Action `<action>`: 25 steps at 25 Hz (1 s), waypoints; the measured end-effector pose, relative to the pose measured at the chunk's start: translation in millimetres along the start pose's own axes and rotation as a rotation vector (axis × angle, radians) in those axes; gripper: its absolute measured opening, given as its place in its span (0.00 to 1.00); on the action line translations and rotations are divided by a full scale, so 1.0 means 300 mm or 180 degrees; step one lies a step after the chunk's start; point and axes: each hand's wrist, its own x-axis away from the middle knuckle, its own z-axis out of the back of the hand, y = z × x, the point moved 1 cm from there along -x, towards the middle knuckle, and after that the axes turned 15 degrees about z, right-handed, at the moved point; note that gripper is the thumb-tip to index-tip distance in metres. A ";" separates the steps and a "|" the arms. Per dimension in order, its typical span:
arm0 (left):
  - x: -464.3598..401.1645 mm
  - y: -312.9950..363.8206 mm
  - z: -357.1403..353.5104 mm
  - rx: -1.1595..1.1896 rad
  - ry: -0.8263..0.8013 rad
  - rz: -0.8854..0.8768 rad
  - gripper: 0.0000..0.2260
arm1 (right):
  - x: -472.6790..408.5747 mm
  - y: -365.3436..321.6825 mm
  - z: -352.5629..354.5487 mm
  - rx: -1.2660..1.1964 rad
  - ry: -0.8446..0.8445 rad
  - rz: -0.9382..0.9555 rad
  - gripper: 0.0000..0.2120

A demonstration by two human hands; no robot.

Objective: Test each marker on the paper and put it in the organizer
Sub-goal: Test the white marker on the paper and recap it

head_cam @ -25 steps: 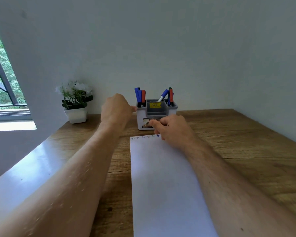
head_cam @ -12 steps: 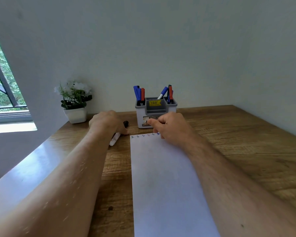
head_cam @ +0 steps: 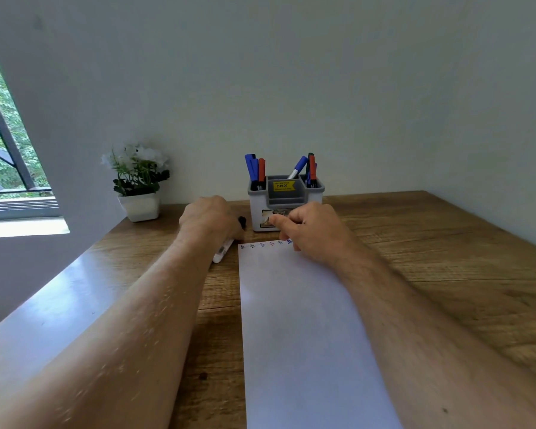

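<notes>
Left hand [head_cam: 212,219] is lying knuckles-up over a white marker [head_cam: 222,252] with a black cap, which is resting on the wooden bench [head_cam: 430,243] just left of the paper's top-left corner. Fingers are curling down around the barrel, but whether they are really gripping it or just covering it is hard to tell from this angle; the cap end is poking out on the far side of the hand, the white tail on the near side.

Right hand [head_cam: 313,232] is resting on the top right part of the paper [head_cam: 294,329], fingers loosely curled, index fingertip touching the sheet, nothing held. A row of small blue and red test marks [head_cam: 262,244] is running along the paper's top edge.

Grey-and-white organizer [head_cam: 287,201] is standing upright just behind the paper, close to the wall. Blue and red markers [head_cam: 256,168] are sitting in its left compartment, and more markers [head_cam: 307,168] are leaning in its right compartment. A yellow price sticker [head_cam: 283,186] is showing on the middle section.

A potted plant [head_cam: 138,181] with white flowers is sitting at the bench's far left, near the window [head_cam: 3,144].
</notes>
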 end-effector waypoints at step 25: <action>0.123 0.128 0.050 0.3783 -0.1577 -0.1258 0.10 | -0.011 -0.043 0.068 -0.1389 0.0967 -0.0155 0.12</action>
